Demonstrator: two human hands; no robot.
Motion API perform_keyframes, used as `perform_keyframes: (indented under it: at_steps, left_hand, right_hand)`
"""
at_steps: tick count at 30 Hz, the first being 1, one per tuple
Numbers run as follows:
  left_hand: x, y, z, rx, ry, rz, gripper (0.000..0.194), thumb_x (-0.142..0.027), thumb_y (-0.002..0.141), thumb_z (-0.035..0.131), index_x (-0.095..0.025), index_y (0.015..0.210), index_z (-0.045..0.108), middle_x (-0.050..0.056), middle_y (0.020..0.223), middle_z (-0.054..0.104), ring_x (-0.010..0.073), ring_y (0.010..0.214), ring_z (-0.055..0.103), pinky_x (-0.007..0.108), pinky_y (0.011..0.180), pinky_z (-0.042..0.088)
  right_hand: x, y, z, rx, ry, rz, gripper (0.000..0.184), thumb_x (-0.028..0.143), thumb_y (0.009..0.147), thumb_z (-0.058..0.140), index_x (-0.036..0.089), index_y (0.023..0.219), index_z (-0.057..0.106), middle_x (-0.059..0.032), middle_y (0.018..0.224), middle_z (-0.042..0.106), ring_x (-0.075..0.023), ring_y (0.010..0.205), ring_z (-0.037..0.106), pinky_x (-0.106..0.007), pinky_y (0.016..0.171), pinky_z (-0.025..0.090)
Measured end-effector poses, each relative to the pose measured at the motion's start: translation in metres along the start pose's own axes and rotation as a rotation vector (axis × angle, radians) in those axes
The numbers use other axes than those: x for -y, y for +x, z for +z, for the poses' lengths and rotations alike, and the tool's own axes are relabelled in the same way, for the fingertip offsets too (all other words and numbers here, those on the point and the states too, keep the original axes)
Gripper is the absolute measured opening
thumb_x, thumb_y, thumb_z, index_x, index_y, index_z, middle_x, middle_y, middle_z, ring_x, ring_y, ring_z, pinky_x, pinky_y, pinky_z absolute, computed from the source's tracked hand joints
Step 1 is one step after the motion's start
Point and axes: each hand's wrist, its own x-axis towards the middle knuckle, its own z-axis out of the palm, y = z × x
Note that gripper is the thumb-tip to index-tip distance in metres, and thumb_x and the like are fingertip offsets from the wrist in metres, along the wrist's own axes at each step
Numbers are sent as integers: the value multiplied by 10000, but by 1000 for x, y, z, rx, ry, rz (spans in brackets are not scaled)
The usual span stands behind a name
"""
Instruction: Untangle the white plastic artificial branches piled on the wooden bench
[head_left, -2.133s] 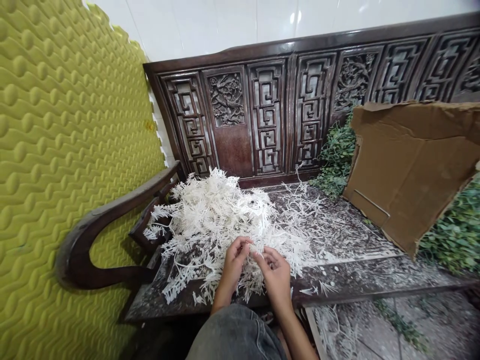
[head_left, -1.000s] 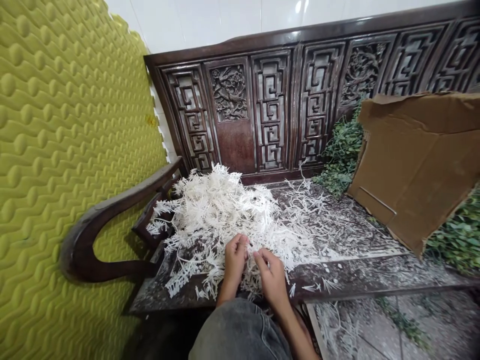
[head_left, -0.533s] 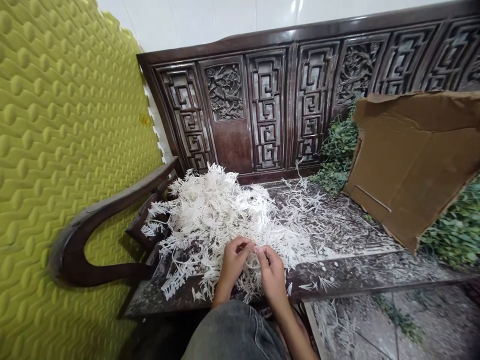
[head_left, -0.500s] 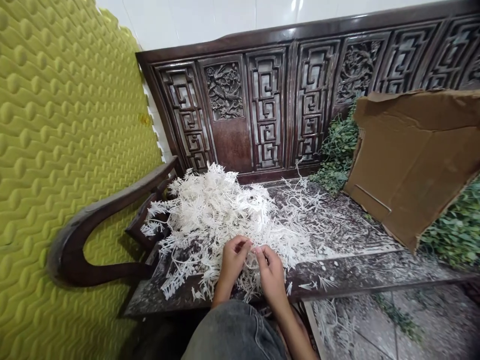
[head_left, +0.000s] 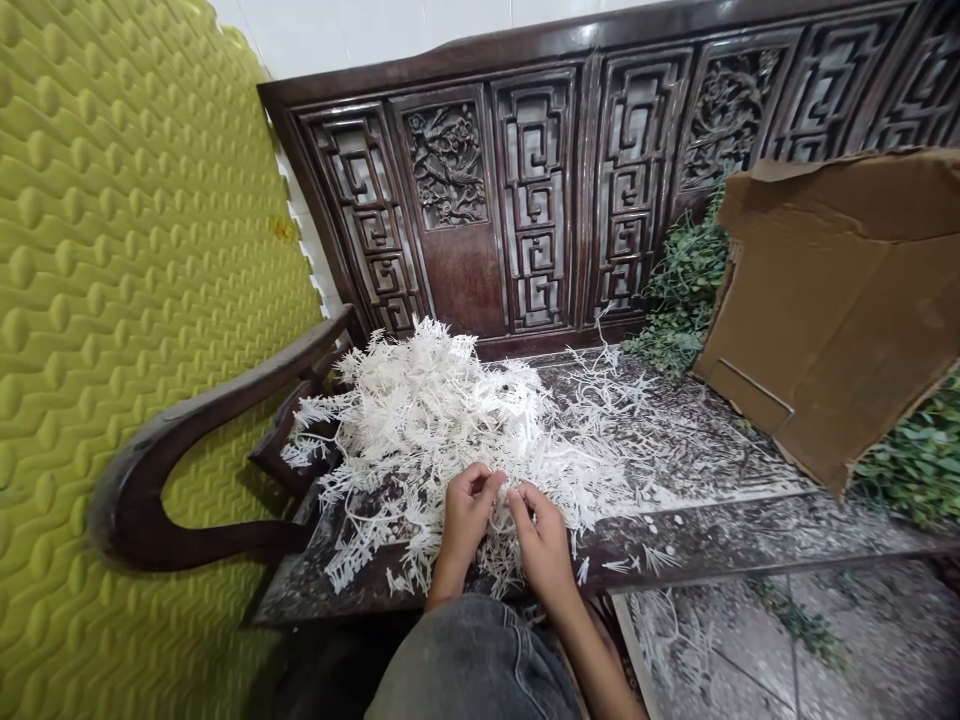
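two half-closed hands, left hand (head_left: 466,517) and right hand (head_left: 543,540), fingertips pinched on white sprigs (head_left: 450,420)

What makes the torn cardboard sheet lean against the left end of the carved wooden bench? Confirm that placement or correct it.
The side is wrong: the torn cardboard sheet leans against the right end of the carved wooden bench, not the left. The head view shows it.

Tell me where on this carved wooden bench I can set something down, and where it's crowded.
The most open stretch is the bench seat between the white sprig pile and the cardboard sheet, though thin white bits litter it. Crowded: the pile's front, where the left hand and right hand work among the sprigs.
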Motion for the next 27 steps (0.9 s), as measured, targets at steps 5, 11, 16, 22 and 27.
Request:
perform_keyframes:
  at_steps: [5, 11, 16, 22, 27]
  left_hand:
    - [5, 0, 1, -91, 22, -22, 318, -407, 815, 610, -164, 637, 506, -45, 566, 464, 93, 525, 421, 195, 514, 346]
    - [8, 1, 0, -225, 46, -23, 349, -429, 794, 623, -177, 607, 471, -64, 515, 411, 89, 477, 380, 195, 478, 316]
    - [7, 4, 0, -298, 10, -22, 361, -479, 811, 590, -181, 635, 487, -64, 497, 423, 99, 475, 423, 205, 506, 355]
    - [-9, 1, 1, -100, -42, -15, 449, -527, 886, 449, -139, 816, 664, 20, 646, 590, 137, 604, 536, 247, 615, 440]
    - [-15, -4, 1, -12, -12, 8, 317, -453, 753, 674, -145, 680, 650, -3, 616, 563, 130, 607, 515, 235, 613, 418]
  right_hand:
    - [0, -1, 1, 18, -30, -9, 303, 345, 915, 445, 204, 649, 405, 42, 610, 393, -138, 593, 378, -246, 560, 270]
    - [0, -5, -1, 12, -23, -14, 298, 344, 890, 478, 204, 636, 409, 43, 597, 393, -139, 584, 366, -254, 561, 261]
    - [-3, -7, -6, -50, 53, 14, 299, 358, 895, 425, 219, 640, 357, 47, 599, 334, -139, 577, 340, -251, 557, 286]
    - [-3, -4, -5, -111, 113, 32, 302, 388, 882, 450, 219, 644, 372, 41, 606, 348, -149, 602, 349, -254, 576, 299]
    - [-2, -2, -5, -132, 138, 43, 291, 389, 886, 453, 214, 658, 403, 34, 625, 380, -154, 622, 369, -255, 597, 313]
